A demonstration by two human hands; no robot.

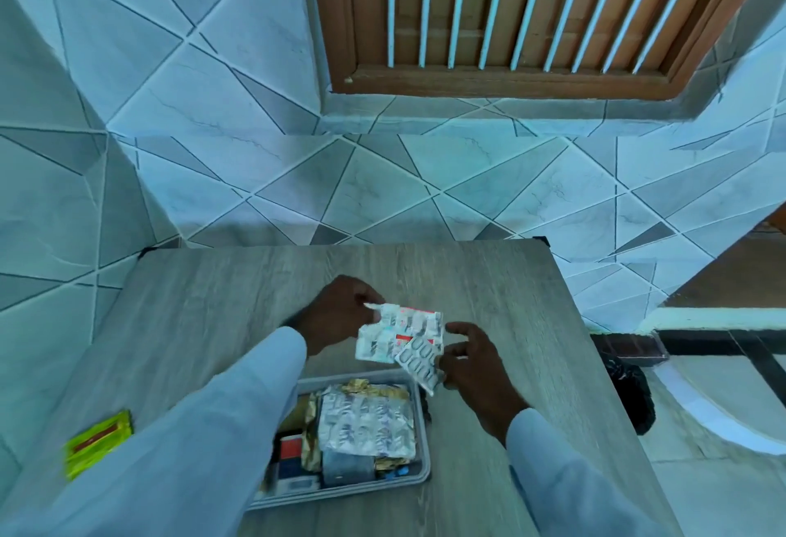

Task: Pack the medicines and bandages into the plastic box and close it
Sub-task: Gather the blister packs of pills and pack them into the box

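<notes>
A clear plastic box [422,413] lies open on the grey wooden table [212,306], near the front edge. Inside it are silver and gold blister strips [365,421], a red and blue packet [290,449] and a grey roll [346,468]. My left hand [340,313] pinches a stack of white and red pill strips [397,334] just beyond the box. My right hand [472,362] touches a silver blister strip [419,362] at the stack's lower right, with its fingers spread. No lid is visible.
A yellow-green sachet [98,443] lies at the table's left edge. The table stands against a tiled wall, with a wooden louvred window [510,13] above. A dark bag [629,392] lies on the floor to the right.
</notes>
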